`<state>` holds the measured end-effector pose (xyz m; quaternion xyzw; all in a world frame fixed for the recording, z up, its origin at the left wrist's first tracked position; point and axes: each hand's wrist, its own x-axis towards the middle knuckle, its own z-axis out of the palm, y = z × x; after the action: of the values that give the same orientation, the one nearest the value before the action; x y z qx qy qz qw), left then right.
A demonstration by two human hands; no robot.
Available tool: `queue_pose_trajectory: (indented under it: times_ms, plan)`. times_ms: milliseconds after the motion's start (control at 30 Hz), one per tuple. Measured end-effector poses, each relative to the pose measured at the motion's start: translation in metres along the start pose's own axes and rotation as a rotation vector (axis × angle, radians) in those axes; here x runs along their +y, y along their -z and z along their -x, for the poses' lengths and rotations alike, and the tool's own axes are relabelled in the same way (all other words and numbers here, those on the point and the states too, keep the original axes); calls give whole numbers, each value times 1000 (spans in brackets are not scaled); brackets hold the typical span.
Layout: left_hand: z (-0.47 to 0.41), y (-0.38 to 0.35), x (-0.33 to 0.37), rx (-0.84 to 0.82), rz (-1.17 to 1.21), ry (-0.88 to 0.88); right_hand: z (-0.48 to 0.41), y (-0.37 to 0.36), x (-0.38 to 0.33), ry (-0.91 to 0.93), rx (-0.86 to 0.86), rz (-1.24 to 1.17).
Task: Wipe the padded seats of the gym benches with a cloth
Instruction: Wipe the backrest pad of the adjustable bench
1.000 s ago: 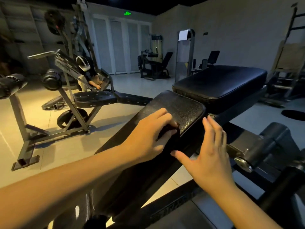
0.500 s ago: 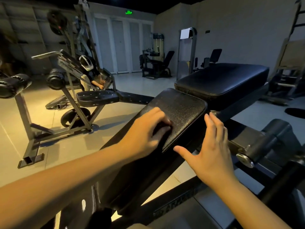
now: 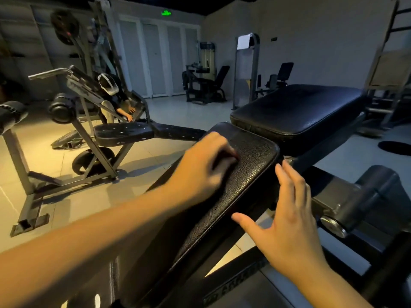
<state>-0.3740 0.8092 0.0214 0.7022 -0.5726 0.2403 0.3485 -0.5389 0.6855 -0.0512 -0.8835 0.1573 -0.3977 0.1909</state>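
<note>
A black sloping padded backrest (image 3: 246, 174) runs from bottom centre up to a flat black seat pad (image 3: 298, 110). My left hand (image 3: 202, 167) lies on the upper part of the backrest, blurred by motion, its fingers curled over a small dark cloth (image 3: 229, 157) that barely shows beneath them. My right hand (image 3: 289, 223) is at the backrest's right edge with straight fingers and the thumb spread; I cannot tell whether it touches the pad.
Another black bench (image 3: 123, 133) on a grey steel frame stands to the left on the tiled floor. A person (image 3: 111, 92) sits on a machine behind it. A black roller pad (image 3: 364, 196) juts out on the right. Weight machines (image 3: 204, 85) line the back wall.
My left hand with the cloth has slid a little up and leftward along the backrest. My right hand has stayed at the pad's right edge.
</note>
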Motion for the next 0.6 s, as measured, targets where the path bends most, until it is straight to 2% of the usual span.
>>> queue_pose_trajectory:
  times_ms: [67,133,200,300,367,433,533,600]
  plan:
    - [7,7,27,-169,53,-232,1,1,2,-13,-17,-24]
    - [4,13,15,-231,0,-295,-1,3,4,-12,-34,-12]
    - [2,13,-20,-175,-58,-177,-4,6,8,9,-50,0]
    - [-1,11,-75,2,-108,226,-2,11,7,55,-76,35]
    - [-8,8,-82,36,-118,434,0,15,1,13,-119,25]
    - [-8,-1,-52,46,-69,347,2,20,-8,-57,-130,-32]
    - [9,-2,15,-8,0,-19,0,22,-17,-90,-98,-35]
    - [17,5,29,-79,19,-192,1,22,-16,-87,-109,-33]
